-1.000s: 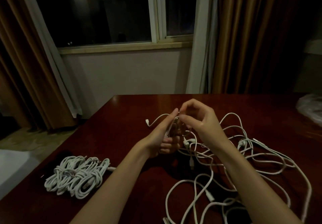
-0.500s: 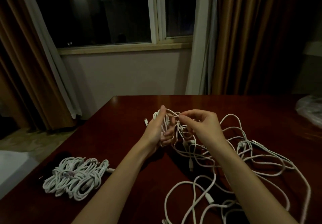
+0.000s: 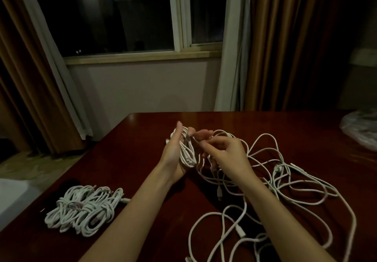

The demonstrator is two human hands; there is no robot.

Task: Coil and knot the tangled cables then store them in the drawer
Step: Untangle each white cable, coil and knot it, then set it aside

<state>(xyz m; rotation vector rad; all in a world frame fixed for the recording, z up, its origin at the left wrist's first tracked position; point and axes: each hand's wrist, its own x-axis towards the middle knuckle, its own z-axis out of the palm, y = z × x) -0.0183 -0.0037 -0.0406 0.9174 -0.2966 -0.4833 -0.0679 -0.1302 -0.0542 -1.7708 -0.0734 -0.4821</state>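
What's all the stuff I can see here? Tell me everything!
table: one, dark red-brown wood, fills the lower view
coil: one, white, being wound around the left hand
tangle: one, white loose cables, on the table at right
bundles: a heap, white, coiled and knotted, on the table at left; count unclear
bag: one, clear plastic, at the table's far right edge
window: one, dark glass, behind the table
curtains: brown, on both sides of the window
left hand: one, holds the coil
right hand: one, fingers pinching a cable beside the coil
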